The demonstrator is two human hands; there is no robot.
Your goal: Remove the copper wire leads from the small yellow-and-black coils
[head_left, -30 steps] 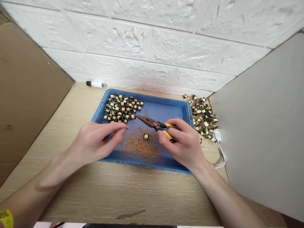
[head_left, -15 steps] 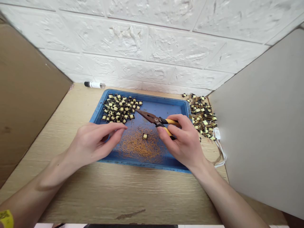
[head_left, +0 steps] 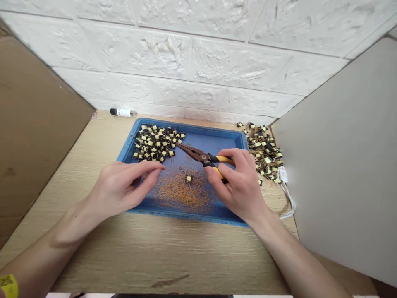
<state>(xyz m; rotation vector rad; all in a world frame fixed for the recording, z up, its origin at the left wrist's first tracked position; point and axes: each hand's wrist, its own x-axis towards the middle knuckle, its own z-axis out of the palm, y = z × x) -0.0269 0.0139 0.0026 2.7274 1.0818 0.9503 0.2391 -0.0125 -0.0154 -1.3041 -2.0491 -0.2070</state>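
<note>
My right hand (head_left: 237, 182) is closed round the yellow-and-black handles of long-nose pliers (head_left: 198, 155), whose rusty-brown jaws point up and left over a blue tray (head_left: 189, 216). Thumb and forefinger of my left hand (head_left: 130, 184) pinch together over the tray's left part; whether anything tiny is between them I cannot make out. A single small black-and-yellow coil component (head_left: 189, 179) lies between my hands on a heap of copper-coloured wire clippings (head_left: 182, 196). Many similar components (head_left: 153, 142) are piled in the tray's far left corner, near the pliers' tips.
To the right of the tray, more components with long wires (head_left: 265, 151) lie heaped on the wooden table (head_left: 173, 256). A white cable (head_left: 290, 203) is beside them. A black-capped clear bottle (head_left: 123, 112) lies by the white wall (head_left: 167, 49). Brown and grey panels flank the table.
Almost nothing differs. Both hands and the pliers hold the same pose, and the single component stays on the clippings; the view has shifted very slightly.
</note>
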